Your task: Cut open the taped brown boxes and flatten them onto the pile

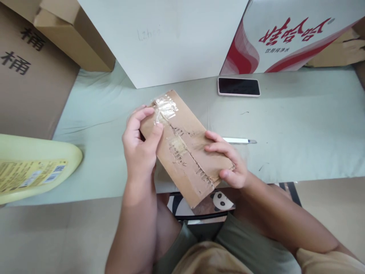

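Between my two hands is a brown cardboard box [196, 140], tilted, its torn seam facing up. Clear packing tape [167, 106] covers the far end of that seam. My left hand [142, 140] grips the box's far left end, thumb on top by the tape and index finger at the corner. At the near right end, my right hand [228, 160] is closed around the edge, fingers on the top face and thumb at the corner. A slim white craft knife [236, 140] lies on the cloth just beyond my right hand, partly hidden by it.
A phone [238, 87] lies on the pale green cloth [299, 125]. Behind stand a white board-like panel [171, 42] and a red-and-white carton [273, 42]. Cardboard boxes [28, 76] fill the left. A yellow bottle [37, 167] is at the left front.
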A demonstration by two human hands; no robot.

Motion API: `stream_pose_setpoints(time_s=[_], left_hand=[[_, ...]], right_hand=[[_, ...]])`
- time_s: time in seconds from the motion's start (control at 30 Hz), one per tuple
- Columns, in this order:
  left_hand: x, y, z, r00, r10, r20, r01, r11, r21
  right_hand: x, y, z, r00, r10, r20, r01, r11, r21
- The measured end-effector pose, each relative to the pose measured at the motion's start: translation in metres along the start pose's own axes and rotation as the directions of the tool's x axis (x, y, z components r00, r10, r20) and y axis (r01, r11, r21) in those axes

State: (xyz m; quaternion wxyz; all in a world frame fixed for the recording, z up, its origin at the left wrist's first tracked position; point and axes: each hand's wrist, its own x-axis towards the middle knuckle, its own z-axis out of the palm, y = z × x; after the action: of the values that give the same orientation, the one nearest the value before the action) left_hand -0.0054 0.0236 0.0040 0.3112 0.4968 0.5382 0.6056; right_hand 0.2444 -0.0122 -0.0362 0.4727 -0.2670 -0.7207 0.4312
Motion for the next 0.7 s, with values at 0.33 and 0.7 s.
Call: stream_pose_setpoints(time_s=[0.33,0.7], left_hand=[[-0.019,0.024,0.001,0.992,-0.005,0.125,-0.028,0.966,0.258],[-0.020,0.021,-0.001,0.991,-0.023,0.136,-0.025,0.939,0.344]], right_hand=[[0.004,-0.006,0.001,1.000,-0.015,0.006,0.015,0.999,0.032],[0.003,-0.003,0.009,0.999,0.048,-0.009,-0.046,0.987,0.154]])
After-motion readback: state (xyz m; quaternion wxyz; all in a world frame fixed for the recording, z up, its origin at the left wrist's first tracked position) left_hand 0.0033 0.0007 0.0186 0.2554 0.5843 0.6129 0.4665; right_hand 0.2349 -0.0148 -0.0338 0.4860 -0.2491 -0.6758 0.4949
